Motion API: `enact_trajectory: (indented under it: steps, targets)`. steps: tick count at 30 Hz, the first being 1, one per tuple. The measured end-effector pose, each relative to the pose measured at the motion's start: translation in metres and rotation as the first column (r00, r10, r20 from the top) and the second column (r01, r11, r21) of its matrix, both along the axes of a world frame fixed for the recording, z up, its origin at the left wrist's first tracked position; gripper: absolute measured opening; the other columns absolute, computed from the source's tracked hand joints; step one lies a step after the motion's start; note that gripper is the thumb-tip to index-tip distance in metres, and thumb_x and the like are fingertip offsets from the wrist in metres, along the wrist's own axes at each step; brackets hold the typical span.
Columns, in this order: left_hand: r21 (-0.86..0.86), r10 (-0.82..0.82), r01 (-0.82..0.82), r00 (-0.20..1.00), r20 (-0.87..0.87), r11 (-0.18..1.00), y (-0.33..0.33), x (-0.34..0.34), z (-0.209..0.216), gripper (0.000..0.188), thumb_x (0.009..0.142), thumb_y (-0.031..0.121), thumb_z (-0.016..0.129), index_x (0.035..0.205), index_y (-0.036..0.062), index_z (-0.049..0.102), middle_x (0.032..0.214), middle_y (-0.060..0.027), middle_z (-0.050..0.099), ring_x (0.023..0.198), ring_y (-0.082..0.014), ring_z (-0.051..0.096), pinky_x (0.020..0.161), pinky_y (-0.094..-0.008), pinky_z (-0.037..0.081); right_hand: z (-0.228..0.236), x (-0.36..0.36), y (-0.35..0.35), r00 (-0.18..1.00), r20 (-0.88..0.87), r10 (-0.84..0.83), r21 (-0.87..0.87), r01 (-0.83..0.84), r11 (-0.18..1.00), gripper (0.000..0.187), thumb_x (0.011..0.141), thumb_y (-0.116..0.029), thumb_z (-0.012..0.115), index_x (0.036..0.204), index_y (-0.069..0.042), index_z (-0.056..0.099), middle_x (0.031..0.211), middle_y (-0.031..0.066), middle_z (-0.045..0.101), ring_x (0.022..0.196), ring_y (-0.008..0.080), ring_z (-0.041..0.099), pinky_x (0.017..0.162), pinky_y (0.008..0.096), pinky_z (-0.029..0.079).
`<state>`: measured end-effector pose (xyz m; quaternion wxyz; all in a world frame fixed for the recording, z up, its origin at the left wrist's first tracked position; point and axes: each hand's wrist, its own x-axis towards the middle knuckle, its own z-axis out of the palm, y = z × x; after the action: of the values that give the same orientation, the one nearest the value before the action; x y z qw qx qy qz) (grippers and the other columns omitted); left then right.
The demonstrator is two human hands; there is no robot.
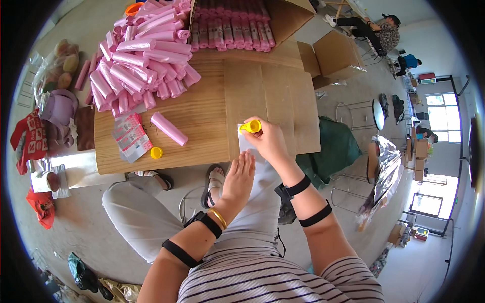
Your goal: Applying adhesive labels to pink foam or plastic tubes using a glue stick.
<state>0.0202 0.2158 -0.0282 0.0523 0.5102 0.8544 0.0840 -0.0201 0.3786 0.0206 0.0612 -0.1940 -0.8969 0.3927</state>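
Note:
My right hand [270, 143] grips a small yellow bottle [251, 125], seen mostly end on, its tip lowered to a white slip of paper [244, 144]. The slip lies on flat brown cardboard [273, 96] near the table's front edge. My left hand [239, 177] is open, fingers straight and together, at the slip's near end; whether it presses the slip is hard to see. A round yellow cap [156, 152] sits to the left on the wooden table [202, 131]. Beside it are a single pink roll [169, 129] and printed red-and-white labels [132, 136].
A high heap of pink rolls [146, 55] covers the far left of the table. Behind, an open carton [288, 20] holds rows of wrapped pink rolls. Another open box [336, 55] and a dark green sack [333, 149] stand right of the table. People sit farther off.

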Motion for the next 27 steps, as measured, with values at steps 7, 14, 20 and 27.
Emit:
enact_trajectory:
  steps: [7, 14, 20, 27]
  targets:
    - [-0.02, 0.0, 0.0, 1.0, 0.005, 1.0, 0.0, 0.001, 0.002, 0.056, 0.088, 0.016, 0.044, 0.139, -0.005, 0.037, 0.147, -0.0222, 0.034, 0.137, -0.0317, 0.033, 0.112, -0.0408, 0.026, -0.006, 0.028, 0.046, 0.993, -0.003, -0.119, 0.071, 0.119, 0.99, 0.023, 0.079, -0.02, 0.075, 0.097, -0.008, 0.067, 0.074, 0.0062, 0.069, 0.065, 0.0138, 0.067, 0.062, 0.0262, 0.052]
    - [-0.041, 0.002, -0.002, 1.0, 0.005, 0.999, 0.001, -0.002, 0.005, 0.055, 0.089, 0.016, 0.043, 0.14, -0.0045, 0.037, 0.148, -0.0216, 0.033, 0.138, -0.0313, 0.032, 0.112, -0.0406, 0.026, -0.003, 0.017, 0.001, 0.999, -0.034, 0.037, 0.048, -0.035, 0.998, 0.023, 0.079, -0.022, 0.073, 0.098, -0.01, 0.066, 0.077, 0.0115, 0.067, 0.067, 0.0206, 0.067, 0.061, 0.0304, 0.052]
    - [-0.057, 0.007, -0.007, 1.0, 0.0, 0.998, 0.0, 0.0, 0.004, 0.054, 0.09, 0.017, 0.042, 0.14, -0.0035, 0.037, 0.149, -0.0204, 0.033, 0.139, -0.0304, 0.031, 0.112, -0.0401, 0.025, 0.002, 0.037, 0.028, 0.996, 0.052, -0.076, 0.066, 0.073, 0.995, 0.022, 0.08, -0.02, 0.072, 0.098, -0.009, 0.066, 0.076, 0.0086, 0.068, 0.066, 0.0163, 0.067, 0.059, 0.0291, 0.051]
    - [-0.137, -0.043, 0.033, 0.997, -0.067, 0.99, 0.0, 0.002, 0.002, 0.056, 0.091, 0.023, 0.042, 0.141, -0.0029, 0.036, 0.148, -0.0199, 0.034, 0.139, -0.0313, 0.03, 0.113, -0.0415, 0.024, -0.004, 0.029, -0.012, 0.995, -0.063, 0.073, 0.034, -0.071, 0.997, 0.023, 0.078, -0.022, 0.072, 0.097, -0.01, 0.064, 0.078, 0.0127, 0.067, 0.067, 0.0255, 0.066, 0.058, 0.0327, 0.051]
